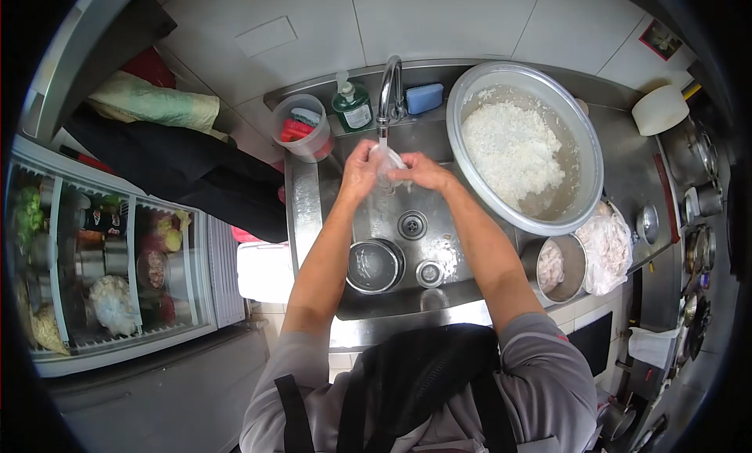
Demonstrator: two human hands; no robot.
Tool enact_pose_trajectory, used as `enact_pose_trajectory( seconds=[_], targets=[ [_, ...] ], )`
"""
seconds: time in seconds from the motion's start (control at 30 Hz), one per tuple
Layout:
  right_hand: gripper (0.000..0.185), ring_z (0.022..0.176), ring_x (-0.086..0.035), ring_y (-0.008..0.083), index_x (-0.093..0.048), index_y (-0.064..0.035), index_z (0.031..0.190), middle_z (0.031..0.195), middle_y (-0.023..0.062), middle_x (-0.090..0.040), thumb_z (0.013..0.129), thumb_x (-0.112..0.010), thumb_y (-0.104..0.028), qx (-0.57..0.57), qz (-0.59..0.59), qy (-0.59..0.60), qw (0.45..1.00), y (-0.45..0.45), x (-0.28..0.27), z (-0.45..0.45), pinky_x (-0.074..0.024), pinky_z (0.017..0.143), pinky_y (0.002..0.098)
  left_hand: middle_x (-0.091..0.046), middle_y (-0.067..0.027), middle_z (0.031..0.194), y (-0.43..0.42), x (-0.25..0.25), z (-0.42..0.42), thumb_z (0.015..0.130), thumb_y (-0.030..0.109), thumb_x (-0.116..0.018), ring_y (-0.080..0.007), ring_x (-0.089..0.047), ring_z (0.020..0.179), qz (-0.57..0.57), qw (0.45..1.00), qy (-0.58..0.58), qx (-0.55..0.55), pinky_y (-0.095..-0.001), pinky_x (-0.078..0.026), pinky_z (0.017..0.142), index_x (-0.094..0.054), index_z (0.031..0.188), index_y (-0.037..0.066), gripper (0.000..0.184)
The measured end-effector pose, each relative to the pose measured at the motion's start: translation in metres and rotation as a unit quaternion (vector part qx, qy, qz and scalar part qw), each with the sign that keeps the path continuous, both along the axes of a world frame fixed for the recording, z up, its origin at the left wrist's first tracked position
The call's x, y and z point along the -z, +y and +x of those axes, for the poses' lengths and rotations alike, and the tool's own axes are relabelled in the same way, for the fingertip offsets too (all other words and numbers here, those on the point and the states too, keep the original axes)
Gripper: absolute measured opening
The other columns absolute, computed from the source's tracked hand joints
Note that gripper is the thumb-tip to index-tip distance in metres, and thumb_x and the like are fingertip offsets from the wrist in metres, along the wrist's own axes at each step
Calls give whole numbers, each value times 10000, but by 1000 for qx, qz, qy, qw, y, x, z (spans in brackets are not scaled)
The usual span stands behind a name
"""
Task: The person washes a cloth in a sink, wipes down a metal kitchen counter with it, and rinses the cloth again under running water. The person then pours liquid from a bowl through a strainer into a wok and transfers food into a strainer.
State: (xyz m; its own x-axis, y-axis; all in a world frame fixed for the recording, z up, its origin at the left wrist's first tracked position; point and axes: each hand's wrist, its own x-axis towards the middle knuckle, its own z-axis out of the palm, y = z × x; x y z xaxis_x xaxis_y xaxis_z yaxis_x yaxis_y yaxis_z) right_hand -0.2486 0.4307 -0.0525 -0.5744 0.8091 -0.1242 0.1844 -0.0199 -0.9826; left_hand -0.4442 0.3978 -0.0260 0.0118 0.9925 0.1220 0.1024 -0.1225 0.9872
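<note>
Under the running tap (389, 101), a pale, whitish, partly see-through thing (388, 163) is held between my two hands. I cannot make out its kind. My left hand (360, 171) grips its left side with bent fingers. On the other side, my right hand (423, 172) pinches its edge with thumb and fingers. Water falls from the spout onto it. Both hands are above the steel sink (427, 140), behind the drain (412, 225). A round metal pot (374, 267) stands in the sink below my left forearm.
Right of the sink sits a large basin (589, 140) of white rice-like grains (509, 144). Near it are a pot (576, 257) with pale raw meat (550, 267) and a plastic bag (605, 249). A soap bottle (352, 108), blue sponge (424, 98) and plastic tub (319, 148) line the back left.
</note>
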Motion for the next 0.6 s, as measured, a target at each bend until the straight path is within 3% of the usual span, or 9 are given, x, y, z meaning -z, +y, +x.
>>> enact_pose_trajectory(
  seconds=[0.03,0.13,0.2,0.27,0.3,0.33,0.43,0.53,0.6],
  targets=[
    [256,856,-587,95,-692,-25,1067,920,3,-684,943,-691,-248,-29,17,-60,998,3,2,4,-481,798,276,-602,13,848,-2,-8,-1,999,124,-584,-89,-550,773,-17,999,-46,-13,-266,-465,722,-577,1000,53,72],
    [238,843,-595,101,-684,-12,1072,927,22,-690,924,-675,-199,75,74,-104,989,10,-19,8,-491,778,283,-605,2,900,-2,-5,-12,1001,138,-585,-86,-553,847,16,999,-49,-17,-256,-462,776,-579,1012,58,81],
    [218,821,-611,123,-697,-10,1024,869,39,-692,891,-669,-180,108,66,9,992,7,-30,-7,-497,760,300,-602,-9,934,-9,-2,-8,979,193,-640,-91,-549,873,22,998,-50,23,-270,-461,801,-596,1031,54,155],
    [198,770,-616,121,-711,-8,956,810,55,-688,867,-669,-180,135,53,87,986,5,-35,-21,-495,703,298,-601,-13,936,-18,-16,-5,954,218,-679,-96,-546,868,11,994,91,59,-284,-464,799,-604,1044,49,206],
    [192,750,-607,112,-707,-9,931,793,49,-680,860,-680,-186,138,32,66,988,4,-38,-19,-488,682,293,-601,-15,936,-20,-19,-5,942,231,-699,-99,-544,865,6,984,160,77,-291,-466,798,-608,1051,46,232],
    [189,730,-599,103,-704,-10,905,775,44,-672,853,-690,-192,140,11,45,989,3,-41,-17,-482,661,287,-616,-22,952,-13,-15,-10,900,269,-753,-105,-549,877,-90,977,176,83,-301,-470,804,-617,1071,45,313],
    [193,674,-566,78,-689,-18,848,728,20,-644,839,-719,-209,137,-5,59,989,10,-33,-14,-460,612,272,-637,-24,985,-6,-18,-18,904,259,-750,-109,-571,929,-61,948,302,81,-296,-477,822,-622,1059,38,298],
    [174,669,-560,67,-676,-38,817,743,-4,-642,843,-748,-194,155,-12,95,983,13,-25,-14,-466,605,270,-637,-27,1037,-4,-10,-12,908,259,-745,-120,-580,938,-130,989,-1,77,-300,-481,823,-633,1069,26,305],
    [171,706,-574,70,-677,-46,848,784,-8,-650,848,-764,-194,151,-11,96,984,20,-23,-17,-479,636,268,-639,-26,1034,-7,-3,6,908,243,-741,-124,-585,929,-51,994,37,91,-301,-485,823,-641,1100,22,309]
  ],
)
